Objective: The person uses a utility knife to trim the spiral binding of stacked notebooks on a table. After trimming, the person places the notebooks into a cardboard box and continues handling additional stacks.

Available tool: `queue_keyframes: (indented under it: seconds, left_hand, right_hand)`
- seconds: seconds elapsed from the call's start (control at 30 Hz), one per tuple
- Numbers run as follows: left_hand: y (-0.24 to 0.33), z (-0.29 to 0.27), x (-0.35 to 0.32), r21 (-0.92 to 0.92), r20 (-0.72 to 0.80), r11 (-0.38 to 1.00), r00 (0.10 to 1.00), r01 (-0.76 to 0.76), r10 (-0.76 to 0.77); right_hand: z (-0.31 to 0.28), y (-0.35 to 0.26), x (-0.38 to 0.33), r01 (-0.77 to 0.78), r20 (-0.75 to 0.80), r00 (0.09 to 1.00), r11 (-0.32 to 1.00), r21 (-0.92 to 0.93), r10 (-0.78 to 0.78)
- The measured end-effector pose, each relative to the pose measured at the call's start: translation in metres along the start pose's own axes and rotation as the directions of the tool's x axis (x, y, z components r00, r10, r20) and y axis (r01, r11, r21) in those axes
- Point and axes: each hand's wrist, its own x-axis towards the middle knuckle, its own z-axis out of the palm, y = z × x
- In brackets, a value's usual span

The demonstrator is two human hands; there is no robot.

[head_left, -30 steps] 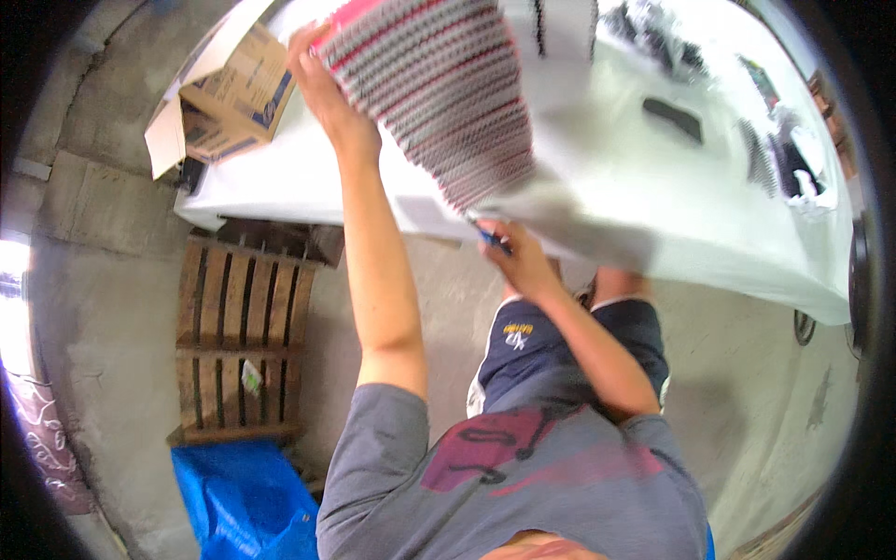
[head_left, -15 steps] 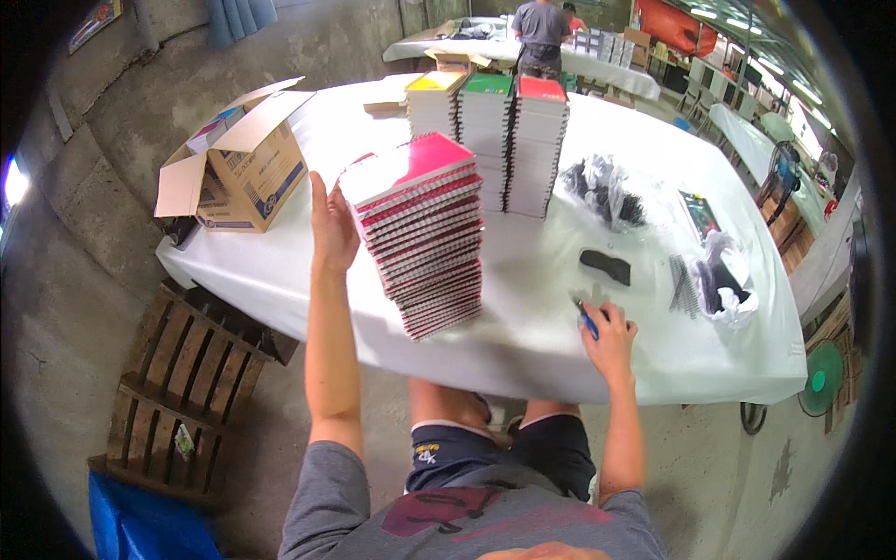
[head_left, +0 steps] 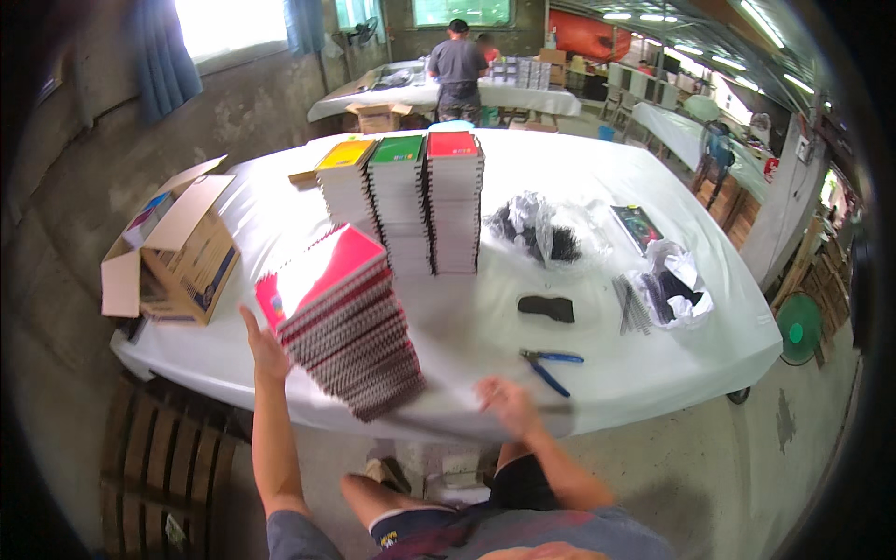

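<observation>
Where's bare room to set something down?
Bare cloth: between the pink notebook stack and the black strip; also right of the pliers, in front of the plastic bag. Crowded: back middle, three notebook stacks; right side, bag and coils.

A tall stack of spiral-bound notebooks with glossy pinkish-red covers [head_left: 341,327] rises at the near side of the white-covered bench [head_left: 644,373], left of centre; its top cover catches a bright glare, and ridged coil bindings alternate with thin red cover edges down its near face. Its top sits farther left than its base. To its right, blue-handled metal pliers [head_left: 553,359] lie flat on the bench, handles spread, head pointing left.
</observation>
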Motion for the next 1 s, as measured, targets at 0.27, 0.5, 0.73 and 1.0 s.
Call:
queue_keyframes:
  seconds: [0.27, 0.5, 0.73, 1.0]
  left_hand:
    - [-0.042, -0.029, -0.001, 0.474, -0.111, 0.75, 0.876, 0.462, -0.469]
    - [-0.044, -0.032, 0.011, 0.68, 0.144, 0.558, 0.659, 0.475, -0.738]
    - [-0.022, 0.025, 0.052, 0.3, 0.15, 0.344, 0.311, 0.89, -0.938]
    - [-0.009, 0.032, 0.049, 0.374, 0.232, 0.421, 0.356, 0.826, -0.905]
  right_hand:
    - [0.135, -0.026, 0.001, -0.358, 0.309, 0.93, 0.289, 0.888, 0.201]
    - [0.165, -0.054, 0.013, -0.318, 0.067, 0.808, 0.338, 0.886, 0.585]
    - [0.18, -0.067, 0.033, -0.157, -0.002, 0.83, 0.238, 0.958, 0.557]
    - [0.165, -0.102, 0.009, -0.18, -0.023, 0.821, 0.297, 0.938, 0.57]
